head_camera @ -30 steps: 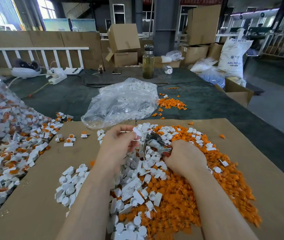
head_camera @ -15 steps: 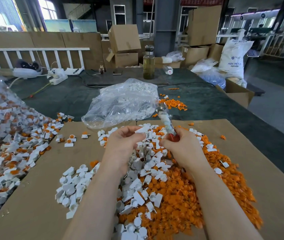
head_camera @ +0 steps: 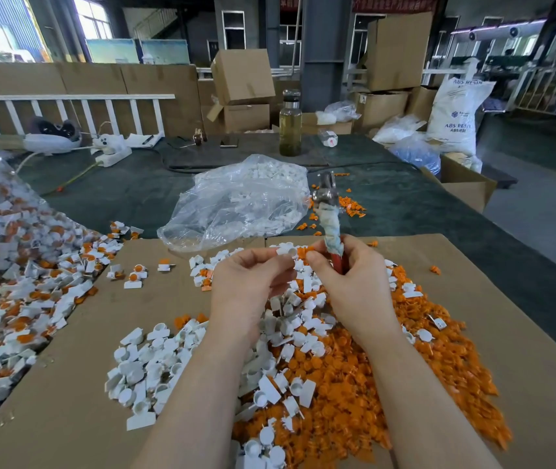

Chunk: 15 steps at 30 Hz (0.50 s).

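I am recording my right hand [head_camera: 347, 279] gripping the pliers [head_camera: 331, 228], now lifted upright off the parts pile [head_camera: 303, 353]. My left hand [head_camera: 249, 282] is pinching a white cap [head_camera: 286, 251] just beside them, above the pile's far edge. Judgement: next cap being presented.

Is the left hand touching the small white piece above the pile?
Touching. Head view: the left hand pinches the white piece at its fingertips, while the right hand grips the pliers beside it.
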Tool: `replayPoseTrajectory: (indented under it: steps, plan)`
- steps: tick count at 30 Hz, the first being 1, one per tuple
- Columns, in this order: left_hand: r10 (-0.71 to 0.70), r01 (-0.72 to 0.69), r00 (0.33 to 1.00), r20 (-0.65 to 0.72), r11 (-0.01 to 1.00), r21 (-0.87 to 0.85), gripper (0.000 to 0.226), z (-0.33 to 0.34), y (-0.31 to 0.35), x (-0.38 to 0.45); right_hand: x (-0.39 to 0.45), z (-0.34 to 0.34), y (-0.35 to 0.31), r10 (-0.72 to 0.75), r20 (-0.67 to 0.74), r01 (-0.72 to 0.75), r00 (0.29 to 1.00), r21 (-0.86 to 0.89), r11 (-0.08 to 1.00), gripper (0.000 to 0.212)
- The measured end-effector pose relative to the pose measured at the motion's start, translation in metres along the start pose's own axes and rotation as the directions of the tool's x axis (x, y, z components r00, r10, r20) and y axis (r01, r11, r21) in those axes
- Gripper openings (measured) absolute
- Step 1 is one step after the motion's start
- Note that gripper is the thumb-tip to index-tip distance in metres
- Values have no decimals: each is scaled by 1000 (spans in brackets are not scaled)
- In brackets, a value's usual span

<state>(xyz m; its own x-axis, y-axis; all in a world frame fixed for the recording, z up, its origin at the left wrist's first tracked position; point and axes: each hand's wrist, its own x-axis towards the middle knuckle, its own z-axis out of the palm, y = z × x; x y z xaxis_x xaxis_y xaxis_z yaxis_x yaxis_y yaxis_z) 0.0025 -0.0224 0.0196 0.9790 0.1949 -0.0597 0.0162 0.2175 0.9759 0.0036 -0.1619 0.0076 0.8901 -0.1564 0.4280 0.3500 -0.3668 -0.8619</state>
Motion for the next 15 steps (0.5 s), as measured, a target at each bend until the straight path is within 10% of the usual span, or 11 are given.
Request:
replayPoseTrajectory:
  steps: [15]
  plan:
    - [244,-220,968,-58,938,267,8,8,-3,-6,-3,11,3,-65,-106,33,992,-281,959,16]
